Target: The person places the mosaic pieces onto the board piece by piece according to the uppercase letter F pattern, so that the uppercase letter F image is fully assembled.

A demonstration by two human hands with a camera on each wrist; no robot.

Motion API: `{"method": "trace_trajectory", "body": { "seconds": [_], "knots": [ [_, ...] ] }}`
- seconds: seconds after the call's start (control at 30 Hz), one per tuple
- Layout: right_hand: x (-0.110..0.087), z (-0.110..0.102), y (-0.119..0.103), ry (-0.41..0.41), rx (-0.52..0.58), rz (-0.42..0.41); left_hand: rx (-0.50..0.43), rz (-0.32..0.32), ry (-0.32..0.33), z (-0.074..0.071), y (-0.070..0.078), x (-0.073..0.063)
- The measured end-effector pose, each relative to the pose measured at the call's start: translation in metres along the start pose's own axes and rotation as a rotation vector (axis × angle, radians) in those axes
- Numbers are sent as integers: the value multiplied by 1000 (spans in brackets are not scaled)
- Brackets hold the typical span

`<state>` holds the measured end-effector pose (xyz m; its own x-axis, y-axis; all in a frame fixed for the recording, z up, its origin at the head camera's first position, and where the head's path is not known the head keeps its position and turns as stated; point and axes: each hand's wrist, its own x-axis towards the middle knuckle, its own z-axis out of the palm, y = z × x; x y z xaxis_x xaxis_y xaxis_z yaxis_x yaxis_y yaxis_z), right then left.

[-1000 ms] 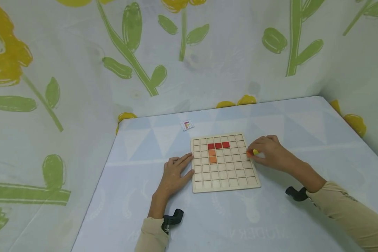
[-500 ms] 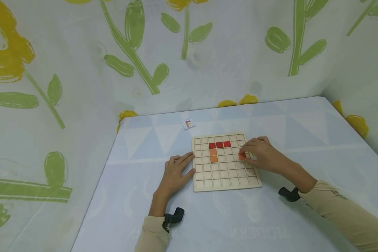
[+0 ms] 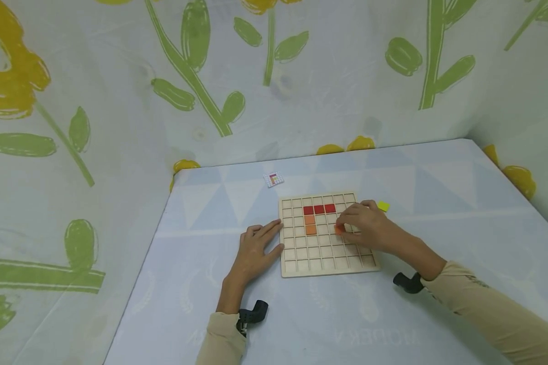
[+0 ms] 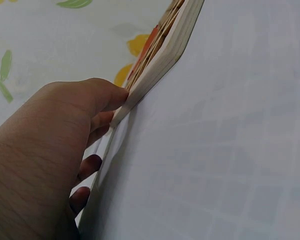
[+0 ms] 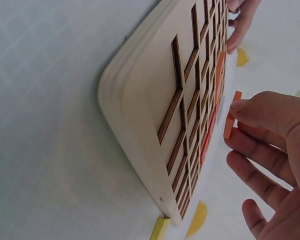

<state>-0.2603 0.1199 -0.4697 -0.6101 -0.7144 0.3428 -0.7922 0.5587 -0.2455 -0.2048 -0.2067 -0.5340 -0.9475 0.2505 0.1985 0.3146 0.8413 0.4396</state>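
A wooden grid board (image 3: 301,253) lies on the table, with a row of three red tiles (image 3: 319,209) and two orange tiles (image 3: 310,229) below the row's left end. Over the right half of the board, my right hand (image 3: 370,225) pinches another orange tile (image 5: 233,115) between thumb and index finger, raised above the grid in the right wrist view. My left hand (image 3: 253,253) rests at the board's left edge, fingers fairly straight, thumb and fingertips touching the rim in the left wrist view.
A small card (image 3: 273,179) printed with a coloured grid pattern lies behind the board. Beside the board's right edge sits a yellow tile (image 3: 383,206), partly behind my right hand. A flower-patterned wall covering (image 3: 324,101) rises behind the table.
My right hand has moved left from beside the board to over it, carrying the orange tile. The yellow tile now shows on the table behind it. My left hand stays put.
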Motion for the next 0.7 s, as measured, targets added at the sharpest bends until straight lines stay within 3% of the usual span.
{"method": "trace_trajectory", "body": {
  "seconds": [0.7],
  "knots": [
    [21,16,-22,-25,11,-40,-1,8,21,1,1,0]
  ]
}}
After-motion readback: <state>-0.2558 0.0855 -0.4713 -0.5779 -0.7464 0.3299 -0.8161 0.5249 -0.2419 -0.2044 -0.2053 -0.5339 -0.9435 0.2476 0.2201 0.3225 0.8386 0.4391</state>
